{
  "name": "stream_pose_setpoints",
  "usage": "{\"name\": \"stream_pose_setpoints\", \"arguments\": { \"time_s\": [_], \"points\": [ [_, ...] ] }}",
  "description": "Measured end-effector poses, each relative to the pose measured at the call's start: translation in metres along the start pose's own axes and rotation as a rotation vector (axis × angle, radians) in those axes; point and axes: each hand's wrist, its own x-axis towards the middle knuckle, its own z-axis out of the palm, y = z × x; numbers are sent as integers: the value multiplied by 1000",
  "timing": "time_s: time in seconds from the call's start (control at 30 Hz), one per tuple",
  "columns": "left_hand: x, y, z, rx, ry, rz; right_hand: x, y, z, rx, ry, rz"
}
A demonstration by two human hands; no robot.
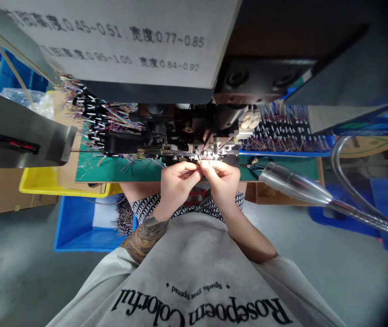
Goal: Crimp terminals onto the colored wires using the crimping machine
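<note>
My left hand [182, 181] and my right hand [223, 179] meet at the fingertips just in front of a crimping machine [189, 129]. Both are closed in a pinch. A thin whitish wire [198, 157] sticks up from between the fingertips toward the lit working point of the machine. The fingers hide most of it, and its far end is too small to make out. A strip of small metal terminals [159, 151] runs in from the left to the machine's head.
Bundles of coloured wires with black sleeves [91, 111] hang at the left; more lie in a blue tray [282, 147] on the right. A lamp on a flexible neck [296, 184] reaches in from the right. Below the green mat [88, 168] are a yellow bin [37, 181] and a blue bin [74, 243].
</note>
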Motion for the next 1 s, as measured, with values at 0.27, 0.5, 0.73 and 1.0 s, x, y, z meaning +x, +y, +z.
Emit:
{"name": "stream_pose_setpoints", "arguments": {
  "time_s": [0.27, 0.5, 0.73, 1.0],
  "points": [
    [0, 3, 0, 37, -12, 69, 5, -4, 0, 4, 83, 2],
    [2, 1, -1, -12, -4, 74, 6, -3, 0, -24, 79, -28],
    [3, 0, -2, 5, -11, 112, 6, -6, 1, -48, 89, -31],
    [3, 1, -2, 29, 7, 97, 8, -7, 4, -49, 98, -27]
  ]
}}
